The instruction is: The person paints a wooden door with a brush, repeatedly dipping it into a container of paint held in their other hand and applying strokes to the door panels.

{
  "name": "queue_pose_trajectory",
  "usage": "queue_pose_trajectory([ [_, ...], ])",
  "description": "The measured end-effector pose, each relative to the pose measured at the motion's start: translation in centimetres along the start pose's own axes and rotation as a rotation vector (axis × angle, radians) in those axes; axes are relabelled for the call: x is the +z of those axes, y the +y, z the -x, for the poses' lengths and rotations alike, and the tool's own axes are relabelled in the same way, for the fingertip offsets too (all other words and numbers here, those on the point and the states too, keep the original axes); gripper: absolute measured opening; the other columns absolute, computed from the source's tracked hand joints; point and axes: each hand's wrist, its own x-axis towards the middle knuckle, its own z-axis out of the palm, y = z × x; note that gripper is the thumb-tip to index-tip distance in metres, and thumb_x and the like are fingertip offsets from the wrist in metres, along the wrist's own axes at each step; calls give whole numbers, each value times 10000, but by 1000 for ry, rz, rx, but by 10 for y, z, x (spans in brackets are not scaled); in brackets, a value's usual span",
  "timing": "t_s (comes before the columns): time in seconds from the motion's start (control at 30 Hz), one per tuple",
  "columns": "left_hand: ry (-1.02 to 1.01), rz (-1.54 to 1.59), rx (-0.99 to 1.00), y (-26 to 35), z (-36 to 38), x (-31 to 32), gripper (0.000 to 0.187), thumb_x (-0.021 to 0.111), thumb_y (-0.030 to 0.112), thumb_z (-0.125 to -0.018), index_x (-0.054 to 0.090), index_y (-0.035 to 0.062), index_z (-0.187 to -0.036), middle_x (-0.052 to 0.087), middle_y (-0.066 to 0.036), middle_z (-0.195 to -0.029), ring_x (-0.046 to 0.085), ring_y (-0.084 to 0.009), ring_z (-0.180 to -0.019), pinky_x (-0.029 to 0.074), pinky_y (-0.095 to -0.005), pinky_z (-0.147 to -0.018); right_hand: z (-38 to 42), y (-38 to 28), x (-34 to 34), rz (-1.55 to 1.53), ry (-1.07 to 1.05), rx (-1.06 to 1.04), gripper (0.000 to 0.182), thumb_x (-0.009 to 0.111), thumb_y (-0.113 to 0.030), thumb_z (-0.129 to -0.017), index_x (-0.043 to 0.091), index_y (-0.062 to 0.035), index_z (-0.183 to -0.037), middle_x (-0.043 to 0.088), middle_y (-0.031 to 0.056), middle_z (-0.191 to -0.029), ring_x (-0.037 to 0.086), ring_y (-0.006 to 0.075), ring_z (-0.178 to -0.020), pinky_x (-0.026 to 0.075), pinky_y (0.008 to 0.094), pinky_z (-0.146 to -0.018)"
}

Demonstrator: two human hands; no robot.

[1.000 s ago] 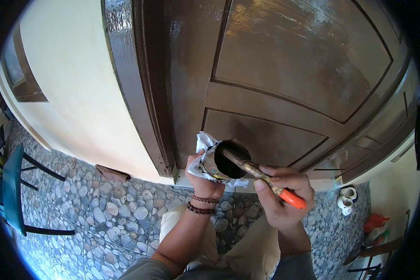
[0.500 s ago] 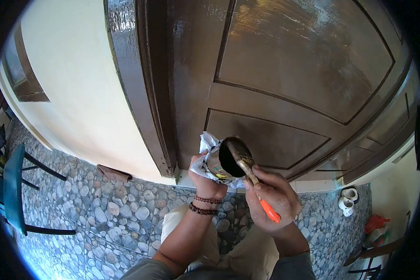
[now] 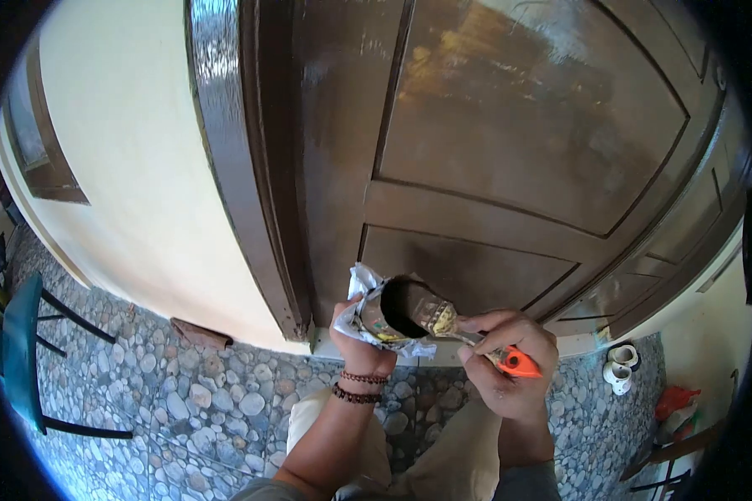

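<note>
My left hand (image 3: 361, 342) is wrapped round a paint can (image 3: 371, 316), with crumpled white plastic (image 3: 353, 313) between palm and can. The can tilts so that its dark mouth faces up and right. In my right hand (image 3: 514, 359) is a paintbrush (image 3: 443, 321) with an orange-tipped handle. Its paint-crusted ferrule sits at the can's rim, and its bristles are inside the mouth, mostly hidden. Behind both hands stands a brown panelled door (image 3: 518, 142), glossy in places, with pale and yellowish patches on its upper panel.
A brown door frame (image 3: 226, 108) and cream wall (image 3: 134, 167) rise at left. A green chair (image 3: 25, 351) stands on the pebble floor (image 3: 226, 401). A brown piece (image 3: 200, 334) lies by the wall. White shoes (image 3: 620, 367) and a red bag (image 3: 675, 402) are at right.
My right hand has turned and shifted right and slightly down, so the brush's flat ferrule now shows at the can's rim. The can sits a little lower in view.
</note>
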Motion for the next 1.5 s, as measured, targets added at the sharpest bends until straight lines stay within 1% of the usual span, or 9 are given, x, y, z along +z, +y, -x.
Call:
queue_pose_trajectory([
  [0.33, 6, 2, -48, 7, 1, 6, 326, 475, 313, -791, 576, 54, -961, 624, -92, -919, 594, -254, -874, 470, -363, -802, -2, -15, -24, -76, 26, 147, 189, 741, 34, -595, 610, -51, -700, 624, 174, -973, 621, 233, -876, 490, 327, -745],
  [0.47, -18, -20, -14, 10, -2, -1, 322, 450, 320, -806, 581, 65, -954, 629, -81, -913, 604, -245, -869, 483, -362, -790, 7, -4, -30, -560, 256, 251, 229, 731, 7, -670, 577, -19, -837, 595, 192, -1002, 613, 270, -884, 514, 361, -804],
  [0.63, -32, -25, -59, 11, -7, -11, 313, 431, 324, -817, 584, 87, -951, 630, -69, -913, 609, -228, -859, 494, -362, -769, 1, 22, -36, -763, 338, 134, 193, 666, -15, -755, 521, -14, -882, 508, 246, -1144, 546, 327, -1049, 515, 397, -842],
  [0.73, -35, -16, -147, 15, -1, -5, 333, 413, 364, -818, 584, 110, -949, 631, -68, -906, 618, -244, -817, 514, -403, -699, -4, 30, -33, -911, 400, 143, 149, 605, 16, -791, 515, -17, -906, 504, 250, -1152, 555, 332, -1033, 514, 404, -847],
  [0.83, 17, -119, -182, 20, 6, 3, 491, 349, 530, -815, 603, 156, -1007, 633, -53, -941, 593, -263, -759, 449, -410, -516, -9, 33, -27, -999, 445, 174, 149, 561, 37, -809, 512, -31, -933, 506, 242, -1156, 554, 340, -1046, 514, 473, -852],
  [0.9, -50, -74, -224, 25, 6, 0, 444, 365, 479, -812, 595, 146, -995, 636, -59, -922, 611, -268, -768, 485, -427, -550, -10, 38, -24, -1079, 482, 222, 174, 562, 42, -802, 513, -46, -944, 503, 232, -1169, 549, 345, -1061, 505, 532, -850],
  [1.0, -106, -23, -257, 31, 8, -2, 393, 382, 421, -809, 593, 137, -981, 641, -59, -920, 629, -272, -802, 522, -444, -601, -24, 39, -16, -1024, 536, 175, 172, 555, 50, -803, 513, -42, -942, 513, 238, -1155, 555, 336, -1054, 512, 511, -845],
  [1.07, 20, -39, -238, 32, 5, -5, 513, 350, 541, -804, 604, 144, -1006, 631, -72, -936, 582, -272, -727, 418, -388, -474, -42, 36, -9, -958, 541, 130, 172, 562, 55, -795, 511, -37, -932, 529, 236, -1128, 557, 329, -1052, 517, 496, -841],
  [1.5, 23, -45, -229, 45, -1, -8, 476, 362, 505, -824, 606, 139, -1006, 641, -75, -931, 613, -281, -770, 464, -394, -497, -121, 22, -2, -521, 427, -86, 193, 606, 90, -748, 495, -23, -859, 591, 237, -1031, 590, 287, -995, 526, 414, -826],
])
